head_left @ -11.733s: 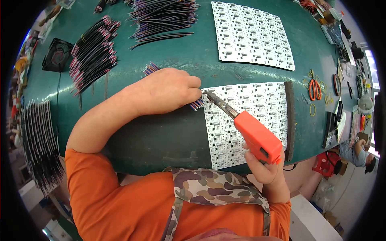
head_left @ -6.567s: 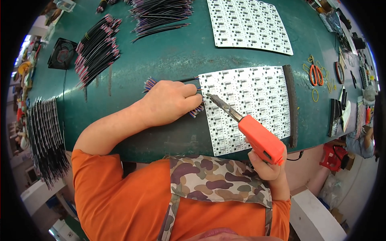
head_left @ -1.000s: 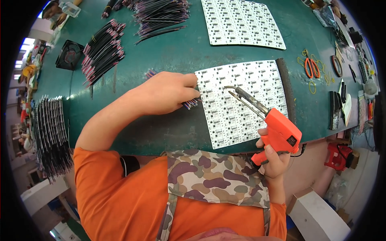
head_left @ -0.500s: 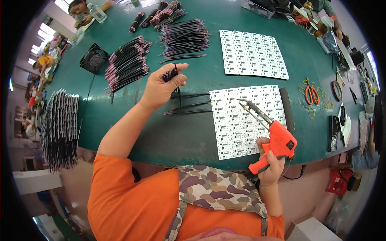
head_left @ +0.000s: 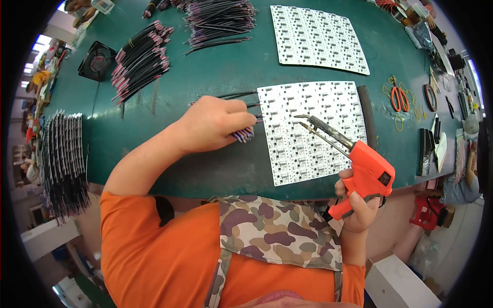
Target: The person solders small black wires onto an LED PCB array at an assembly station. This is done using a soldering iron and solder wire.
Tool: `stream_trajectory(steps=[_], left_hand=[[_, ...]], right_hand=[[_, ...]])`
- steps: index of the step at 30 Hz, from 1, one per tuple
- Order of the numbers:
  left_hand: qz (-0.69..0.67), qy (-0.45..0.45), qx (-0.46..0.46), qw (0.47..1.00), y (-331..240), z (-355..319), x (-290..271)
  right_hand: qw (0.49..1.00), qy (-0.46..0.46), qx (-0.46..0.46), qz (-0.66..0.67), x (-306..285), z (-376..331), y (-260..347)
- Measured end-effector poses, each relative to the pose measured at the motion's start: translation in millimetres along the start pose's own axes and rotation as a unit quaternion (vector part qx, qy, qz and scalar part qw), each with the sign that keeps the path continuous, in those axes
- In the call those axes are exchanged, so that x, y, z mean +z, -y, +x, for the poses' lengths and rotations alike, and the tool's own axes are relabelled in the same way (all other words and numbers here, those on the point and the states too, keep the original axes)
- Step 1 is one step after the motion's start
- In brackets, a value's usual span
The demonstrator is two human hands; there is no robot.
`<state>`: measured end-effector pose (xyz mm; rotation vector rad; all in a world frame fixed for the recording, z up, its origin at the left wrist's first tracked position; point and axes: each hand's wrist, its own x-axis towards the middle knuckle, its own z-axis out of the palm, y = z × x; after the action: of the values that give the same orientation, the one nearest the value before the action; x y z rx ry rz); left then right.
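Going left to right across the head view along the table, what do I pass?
Black wire stack → fan → wire bundle → left hand → near circuit panel → soldering gun → orange scissors

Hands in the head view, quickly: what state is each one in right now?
Left hand: closed, holding a bundle of wires.
Right hand: closed around the orange soldering gun.

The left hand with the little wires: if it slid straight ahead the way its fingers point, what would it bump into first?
Most likely the near white circuit panel. The left hand points right, its fingertips and the wire bundle almost at the panel's left edge. How high it is above the panel is unclear.
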<state>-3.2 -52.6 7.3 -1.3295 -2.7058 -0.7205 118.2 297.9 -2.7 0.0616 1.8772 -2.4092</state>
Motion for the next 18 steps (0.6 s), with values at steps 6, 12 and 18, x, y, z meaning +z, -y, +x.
stream_trajectory(steps=[6, 12, 18], left_hand=[[0.021, 0.036, 0.025, 0.999, -4, 3, 17], [0.035, 0.050, 0.034, 0.998, 4, 3, 26], [0.028, 0.052, 0.039, 0.997, 7, 4, 27]], right_hand=[[0.995, 0.007, 0.026, -0.096, 13, -2, 4], [0.976, 0.066, -0.001, -0.208, 25, 3, 1], [0.963, 0.117, -0.013, -0.244, 30, 14, 4]])
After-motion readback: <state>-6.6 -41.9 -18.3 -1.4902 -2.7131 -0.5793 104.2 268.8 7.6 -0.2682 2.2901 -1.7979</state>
